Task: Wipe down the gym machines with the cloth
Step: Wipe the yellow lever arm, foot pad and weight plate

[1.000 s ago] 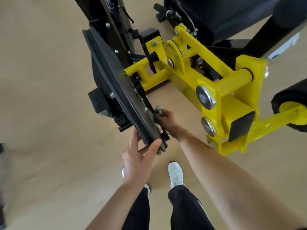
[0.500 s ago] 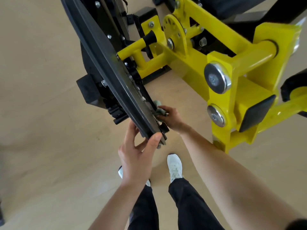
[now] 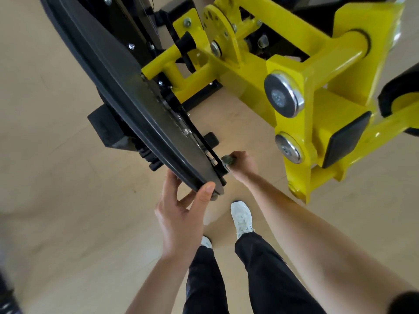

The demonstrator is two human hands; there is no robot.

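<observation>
Yellow machine frame (image 3: 292, 64) on a tan floor, with a long black panel (image 3: 127, 91) slanting down along its left side. Left grip (image 3: 181, 214) clasps the panel's lower tip, thumb on the near face, fingers curled behind. Right grip (image 3: 242, 164) is closed round a small wadded grey-green cloth (image 3: 227, 160), at the panel's lower inner edge.

Left grip (image 3: 181, 219) pinches, thumb extended; right grip (image 3: 243, 164) curled, arm outstretched
</observation>
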